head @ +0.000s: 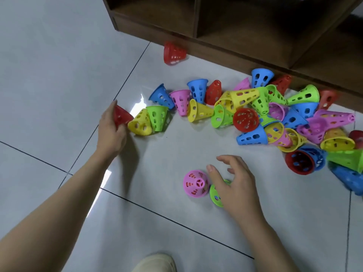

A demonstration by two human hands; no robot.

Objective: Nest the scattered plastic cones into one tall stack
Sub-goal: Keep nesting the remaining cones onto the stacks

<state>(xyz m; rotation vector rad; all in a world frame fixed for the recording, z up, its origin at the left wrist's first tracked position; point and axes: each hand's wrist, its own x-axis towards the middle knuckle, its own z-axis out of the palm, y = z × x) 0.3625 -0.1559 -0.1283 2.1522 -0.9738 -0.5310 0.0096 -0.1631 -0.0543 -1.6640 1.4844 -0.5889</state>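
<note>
Several perforated plastic cones in red, blue, green, yellow and pink lie scattered on the pale tiled floor, most in a heap point(275, 116) at the right. My left hand point(111, 130) grips a red cone point(121, 116) lying on its side beside a yellow cone point(140, 123) and a green cone point(158, 117). A pink cone point(196, 183) stands upright near me. My right hand point(233, 183) hovers with relaxed, spread fingers over a green cone point(216, 195) that it partly hides.
A dark wooden shelf unit point(235, 30) runs along the back, with a lone red cone point(173, 53) at its base. The tip of a pale shoe point(155, 263) shows at the bottom edge. Bare tiles point(49, 75) spread to the left.
</note>
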